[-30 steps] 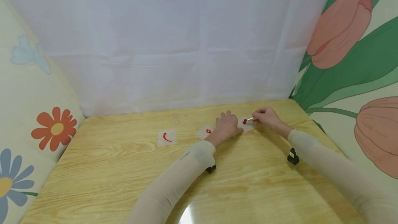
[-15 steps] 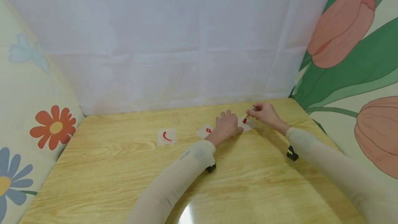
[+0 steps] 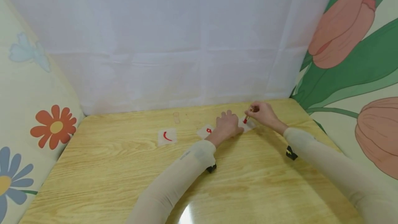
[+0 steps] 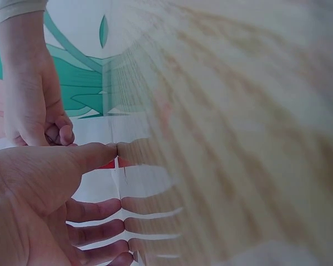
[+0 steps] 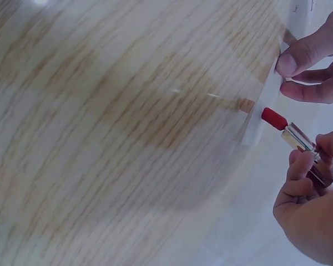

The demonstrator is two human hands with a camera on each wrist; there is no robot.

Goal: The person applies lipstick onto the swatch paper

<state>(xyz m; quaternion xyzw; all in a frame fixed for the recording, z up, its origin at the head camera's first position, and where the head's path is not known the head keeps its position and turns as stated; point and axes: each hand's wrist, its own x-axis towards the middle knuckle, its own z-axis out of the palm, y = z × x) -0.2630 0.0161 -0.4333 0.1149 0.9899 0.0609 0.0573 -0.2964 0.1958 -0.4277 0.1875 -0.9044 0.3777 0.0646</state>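
My right hand [image 3: 263, 113] pinches a lipstick [image 5: 293, 134] with a gold tube and a bare red bullet. In the right wrist view its red tip is right at a small white sheet of paper [image 5: 254, 128]. That sheet [image 3: 251, 126] lies at the right of the table, and a red mark on it is mostly hidden by the lipstick. My left hand [image 3: 227, 126] rests palm down with fingers spread, its thumb [image 5: 291, 62] on the sheet's left edge. Partly under the left forearm's line lies a second white sheet [image 3: 203, 133] with a small red outline.
Farther left is a third white sheet [image 3: 161, 140] with a red curved stroke. Behind it lies a small clear object [image 3: 176, 117]. The wooden table [image 3: 124, 168] ends at a white cloth [image 3: 155, 44] at the back. Flowered panels stand on both sides.
My right hand has shifted a little left and up in the head view, and the lipstick has gone from slanted to more upright. The left hand has stayed on the sheet.
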